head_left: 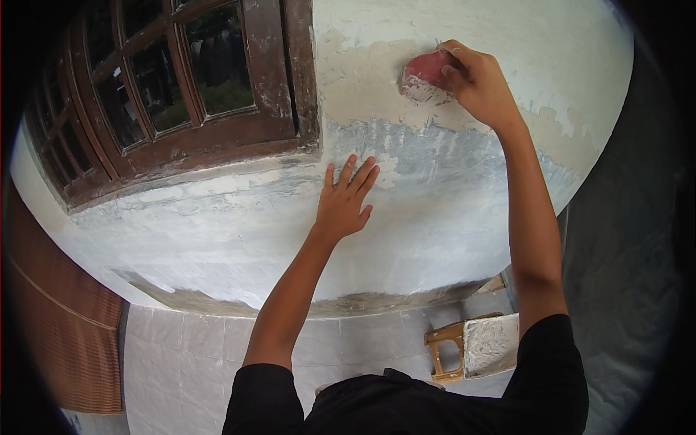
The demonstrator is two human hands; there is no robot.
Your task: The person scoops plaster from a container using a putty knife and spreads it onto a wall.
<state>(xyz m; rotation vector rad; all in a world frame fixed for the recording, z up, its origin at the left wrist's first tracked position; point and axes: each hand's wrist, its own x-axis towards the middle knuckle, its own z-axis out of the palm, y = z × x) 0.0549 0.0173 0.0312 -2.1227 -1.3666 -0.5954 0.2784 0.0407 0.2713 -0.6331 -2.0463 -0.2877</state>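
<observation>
My right hand (475, 87) grips a red scraper (428, 71) smeared with white paste, holding it against the beige patch of plastered wall (355, 80) right of the window. Lower and to the left, my left hand (346, 192) lies with fingers spread on the patchy white and grey wall, holding nothing. The wall surface around both hands shows uneven strokes of white, beige and bluish grey.
A brown wooden window (275, 109) with small panes fills the upper left. Below are a grey tiled floor (188, 341), a brown woven blind (65, 312) at left, and a yellow stool (442, 341) beside a paste-covered tray (486, 344). Dark sheeting (609, 290) lines the right.
</observation>
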